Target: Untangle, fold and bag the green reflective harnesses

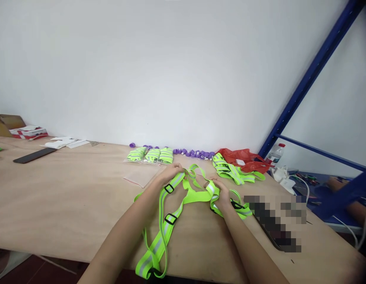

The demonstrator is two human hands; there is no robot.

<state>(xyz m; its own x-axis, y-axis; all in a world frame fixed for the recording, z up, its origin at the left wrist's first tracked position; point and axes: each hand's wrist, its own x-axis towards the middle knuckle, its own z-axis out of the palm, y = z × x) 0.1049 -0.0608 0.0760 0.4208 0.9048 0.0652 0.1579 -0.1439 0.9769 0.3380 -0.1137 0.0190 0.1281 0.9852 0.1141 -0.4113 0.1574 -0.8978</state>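
A neon-yellow reflective vest made of straps [197, 196] is stretched between my two hands above the table's front part. My left hand [172, 172] grips a strap at its upper left, near a black slide buckle [169, 188]. On the other side my right hand [221, 193] is closed around bunched straps. A second black buckle [170, 219] sits lower on a strap that hangs in a loop towards the table edge. More webbing with a black clip [236, 204] trails to the right of my right wrist.
Bagged folded vests [152, 154] lie near the wall, beside several purple rolls [197, 154]. Further right are loose reflective straps [236, 173], a red plastic bag [245, 157] and a bottle [275, 156]. A blue metal frame [307, 75] rises at right; another person's arm [353, 205] shows behind it.
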